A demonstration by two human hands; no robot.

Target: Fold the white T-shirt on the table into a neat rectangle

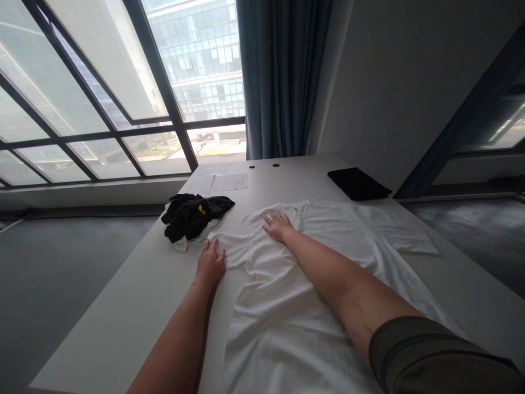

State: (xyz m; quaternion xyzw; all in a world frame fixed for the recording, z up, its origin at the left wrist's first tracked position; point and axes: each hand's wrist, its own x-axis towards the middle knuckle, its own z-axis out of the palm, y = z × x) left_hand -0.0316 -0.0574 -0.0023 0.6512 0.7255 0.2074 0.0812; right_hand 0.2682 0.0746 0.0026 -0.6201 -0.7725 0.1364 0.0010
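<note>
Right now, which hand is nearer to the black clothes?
Left. The left hand is at the white shirt's sleeve end, just nearside of the black clothes. The right hand lies on the shirt near the collar, farther to their right.

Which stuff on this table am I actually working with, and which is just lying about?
In use:
- White shirt, spread on the table
- Left hand, at a sleeve end
- Right hand, flat near the neckline

Apparently just lying about:
- Crumpled black cloth, beside that sleeve
- Papers, behind the cloth
- Flat black item, far right
</note>
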